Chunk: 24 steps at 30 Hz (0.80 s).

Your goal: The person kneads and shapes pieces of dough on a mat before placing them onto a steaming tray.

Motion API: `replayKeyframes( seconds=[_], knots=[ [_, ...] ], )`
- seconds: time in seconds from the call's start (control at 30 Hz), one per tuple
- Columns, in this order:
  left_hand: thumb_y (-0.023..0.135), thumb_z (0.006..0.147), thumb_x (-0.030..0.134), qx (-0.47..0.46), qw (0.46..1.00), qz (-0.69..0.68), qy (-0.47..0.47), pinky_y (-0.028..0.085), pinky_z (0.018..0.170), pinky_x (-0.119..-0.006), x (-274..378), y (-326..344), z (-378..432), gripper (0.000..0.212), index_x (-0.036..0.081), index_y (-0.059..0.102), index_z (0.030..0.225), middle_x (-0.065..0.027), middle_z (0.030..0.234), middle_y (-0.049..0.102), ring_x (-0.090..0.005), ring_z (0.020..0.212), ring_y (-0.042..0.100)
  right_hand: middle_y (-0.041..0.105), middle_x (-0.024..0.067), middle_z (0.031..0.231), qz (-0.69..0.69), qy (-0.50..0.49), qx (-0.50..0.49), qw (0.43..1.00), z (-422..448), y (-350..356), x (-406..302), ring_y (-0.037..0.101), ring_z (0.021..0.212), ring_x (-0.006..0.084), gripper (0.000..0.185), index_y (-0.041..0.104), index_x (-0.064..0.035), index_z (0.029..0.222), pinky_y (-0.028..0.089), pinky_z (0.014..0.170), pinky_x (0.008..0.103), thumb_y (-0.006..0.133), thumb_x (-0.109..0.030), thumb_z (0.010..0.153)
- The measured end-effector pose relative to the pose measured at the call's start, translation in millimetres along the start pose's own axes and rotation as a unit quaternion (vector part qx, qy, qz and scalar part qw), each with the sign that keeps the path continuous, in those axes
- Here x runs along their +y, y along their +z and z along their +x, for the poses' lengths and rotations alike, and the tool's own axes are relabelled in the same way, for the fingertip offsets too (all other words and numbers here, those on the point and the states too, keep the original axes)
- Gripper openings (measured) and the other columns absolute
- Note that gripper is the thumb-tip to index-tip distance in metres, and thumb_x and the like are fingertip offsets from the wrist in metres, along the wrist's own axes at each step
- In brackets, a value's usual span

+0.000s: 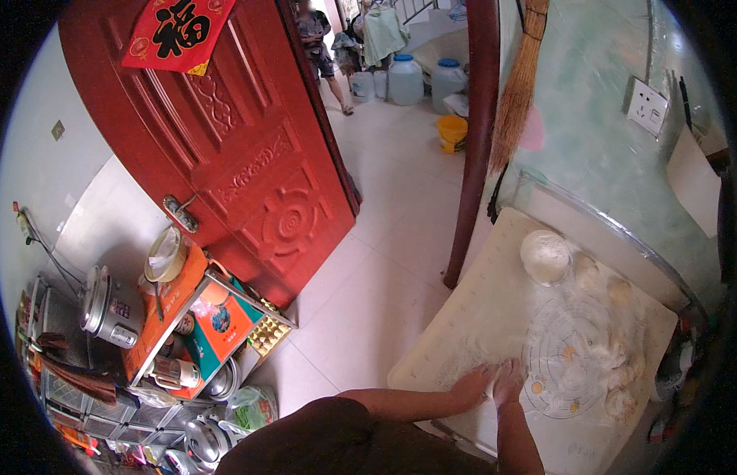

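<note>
My left hand and my right hand meet at the near left part of a pale pastry mat with printed circles. A small whitish piece of dough shows between them, mostly hidden by the fingers. Flour is spread over the mat to the right of my hands. At the mat's far end sits a round, flour-white thing; whether it is a full bowl or a dough mound I cannot tell. Beside it lie two rounded dough pieces. Several floury lumps line the right side.
A red carved door stands ajar at left. Below it, a shelf holds a rice cooker and a basin. A broom hangs on the right wall. Beyond the doorway are a person, water jugs and a yellow bucket.
</note>
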<state>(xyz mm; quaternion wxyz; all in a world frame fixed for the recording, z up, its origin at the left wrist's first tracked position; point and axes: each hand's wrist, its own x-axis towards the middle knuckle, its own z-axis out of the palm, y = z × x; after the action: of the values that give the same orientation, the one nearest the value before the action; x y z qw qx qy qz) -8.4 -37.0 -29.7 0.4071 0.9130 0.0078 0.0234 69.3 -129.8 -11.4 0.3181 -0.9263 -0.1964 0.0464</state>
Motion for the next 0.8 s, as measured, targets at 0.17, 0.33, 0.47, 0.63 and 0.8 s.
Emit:
replayKeyframes(
  seconds=[0.17,0.33,0.47,0.63,0.8],
  knots=[
    [0.067,0.063,0.018,-0.030,0.988,-0.118,-0.094,0.034,0.088,-0.040,7.9,-24.6,11.0,0.072,0.000,0.031,0.121,-0.0241,0.112,0.040,-0.0392,0.110,0.035,0.051,0.0174,0.078,-0.146,-0.153,0.155,0.965,13.1,-0.5,6.0,0.047,0.082,0.0351,0.031,0.051,-0.0020,0.078,0.033,0.079,0.0443,0.031,-0.025,0.085],
    [0.067,0.063,0.021,-0.044,0.979,-0.153,-0.126,0.035,0.086,-0.039,-3.9,-27.2,37.4,0.067,-0.001,0.035,0.117,-0.0222,0.106,0.046,-0.0368,0.102,0.041,0.052,0.0182,0.075,0.071,-0.036,0.029,0.996,45.8,3.3,17.2,0.048,0.076,0.0348,0.028,0.053,-0.0002,0.079,0.037,0.071,0.0403,0.035,-0.022,0.083],
    [0.067,0.061,0.016,0.032,0.996,-0.070,-0.034,0.037,0.083,-0.039,24.2,-26.8,24.7,0.065,-0.001,0.036,0.115,-0.0215,0.101,0.046,-0.0365,0.095,0.044,0.054,0.0184,0.085,0.382,0.113,-0.059,0.915,56.3,-10.9,12.7,0.048,0.086,0.0352,0.021,0.055,-0.0001,0.083,0.037,0.077,0.0407,0.043,-0.017,0.077],
    [0.067,0.059,0.013,-0.024,0.999,0.020,-0.026,0.037,0.083,-0.039,2.0,-3.4,9.1,0.064,-0.001,0.037,0.113,-0.0199,0.096,0.045,-0.0364,0.099,0.041,0.050,0.0175,0.076,-0.100,-0.149,0.077,0.981,2.3,-6.2,-2.8,0.045,0.075,0.0363,0.022,0.051,-0.0015,0.077,0.035,0.070,0.0421,0.037,-0.018,0.081],
    [0.065,0.063,0.019,0.019,0.994,-0.095,-0.055,0.037,0.084,-0.040,14.1,-29.5,21.1,0.057,-0.001,0.042,0.111,-0.0215,0.105,0.048,-0.0363,0.100,0.044,0.052,0.0170,0.083,-0.107,-0.093,0.107,0.984,21.5,1.2,10.8,0.047,0.084,0.0348,0.019,0.052,-0.0034,0.078,0.034,0.076,0.0433,0.039,-0.017,0.080]
  ],
)
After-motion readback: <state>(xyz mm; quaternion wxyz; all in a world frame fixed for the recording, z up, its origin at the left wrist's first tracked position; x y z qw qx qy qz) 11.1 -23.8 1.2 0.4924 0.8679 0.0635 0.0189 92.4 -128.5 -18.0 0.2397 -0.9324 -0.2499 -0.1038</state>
